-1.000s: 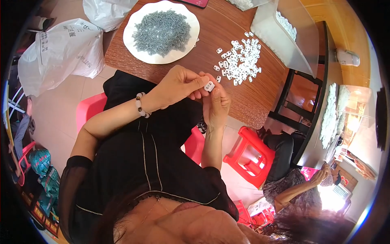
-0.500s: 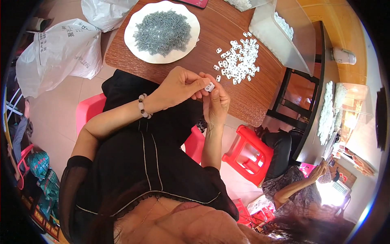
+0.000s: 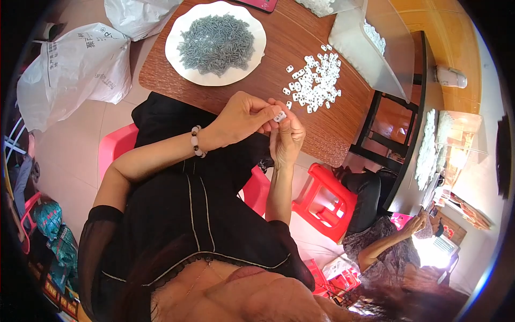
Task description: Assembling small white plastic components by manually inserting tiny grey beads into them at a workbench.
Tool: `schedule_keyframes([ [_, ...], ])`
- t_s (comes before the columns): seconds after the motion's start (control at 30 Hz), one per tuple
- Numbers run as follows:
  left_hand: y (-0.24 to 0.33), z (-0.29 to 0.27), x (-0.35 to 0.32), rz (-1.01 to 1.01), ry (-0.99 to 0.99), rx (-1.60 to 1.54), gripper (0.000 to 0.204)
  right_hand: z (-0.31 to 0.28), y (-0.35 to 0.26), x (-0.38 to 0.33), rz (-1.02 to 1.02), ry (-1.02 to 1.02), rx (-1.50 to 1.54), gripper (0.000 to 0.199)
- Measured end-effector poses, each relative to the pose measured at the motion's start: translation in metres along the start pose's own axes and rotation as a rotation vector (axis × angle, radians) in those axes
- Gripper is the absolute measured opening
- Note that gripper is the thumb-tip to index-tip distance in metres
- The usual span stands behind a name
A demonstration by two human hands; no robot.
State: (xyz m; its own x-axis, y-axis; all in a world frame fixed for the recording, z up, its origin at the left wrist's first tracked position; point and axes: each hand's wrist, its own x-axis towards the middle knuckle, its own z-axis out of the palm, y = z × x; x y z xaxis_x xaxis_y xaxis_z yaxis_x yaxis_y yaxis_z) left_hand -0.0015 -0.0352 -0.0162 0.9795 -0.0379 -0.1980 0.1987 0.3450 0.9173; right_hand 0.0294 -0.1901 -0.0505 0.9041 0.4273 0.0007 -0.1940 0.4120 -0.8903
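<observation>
Between the fingertips of both hands is a small white plastic piece with two dark holes (image 3: 279, 116). My left hand (image 3: 238, 117) pinches it with thumb and forefinger, coming from the left. My right hand (image 3: 288, 140) has its thumb and fingers closed around the other side; part of the piece is hidden. Beyond the hands, a loose pile of similar white pieces (image 3: 316, 83) lies on the brown wooden table (image 3: 279, 32). A white scalloped plate (image 3: 256, 59) to the left holds a heap of short grey rods (image 3: 214, 44).
Far right on the table, a translucent bin (image 3: 370, 59) holds more white pieces. A red stool (image 3: 324, 204) stands right of my lap. Another person's arm (image 3: 389, 244) is at a dark side table (image 3: 410, 177) with white pieces. White sacks (image 3: 75, 75) stand on the floor at left.
The small white piece has turned slightly between my fingertips, and its two holes now face a little differently. Both hands keep their pinch. The whole view has shifted slightly.
</observation>
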Motion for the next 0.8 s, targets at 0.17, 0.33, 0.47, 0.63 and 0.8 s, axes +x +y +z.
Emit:
schedule_keyframes([
  [0.17, -0.003, 0.004, 0.003, -0.018, 0.034, -0.150, 0.034, 0.000, -0.007, 0.003, -0.001, -0.021, -0.013, 0.047],
  [0.33, -0.003, 0.003, 0.009, -0.018, -0.023, -0.114, 0.032, 0.002, -0.018, 0.008, -0.051, -0.014, -0.063, 0.046],
  [0.47, 0.003, 0.006, 0.012, 0.046, 0.009, -0.121, 0.034, 0.001, -0.023, 0.009, -0.044, -0.008, -0.101, 0.045],
  [0.63, 0.000, 0.003, 0.015, 0.058, -0.010, -0.138, 0.032, 0.000, -0.022, 0.010, -0.048, 0.008, -0.132, 0.043],
  [0.8, -0.002, 0.002, 0.015, 0.037, -0.014, -0.167, 0.030, 0.007, -0.026, 0.012, -0.064, 0.002, -0.135, 0.033],
])
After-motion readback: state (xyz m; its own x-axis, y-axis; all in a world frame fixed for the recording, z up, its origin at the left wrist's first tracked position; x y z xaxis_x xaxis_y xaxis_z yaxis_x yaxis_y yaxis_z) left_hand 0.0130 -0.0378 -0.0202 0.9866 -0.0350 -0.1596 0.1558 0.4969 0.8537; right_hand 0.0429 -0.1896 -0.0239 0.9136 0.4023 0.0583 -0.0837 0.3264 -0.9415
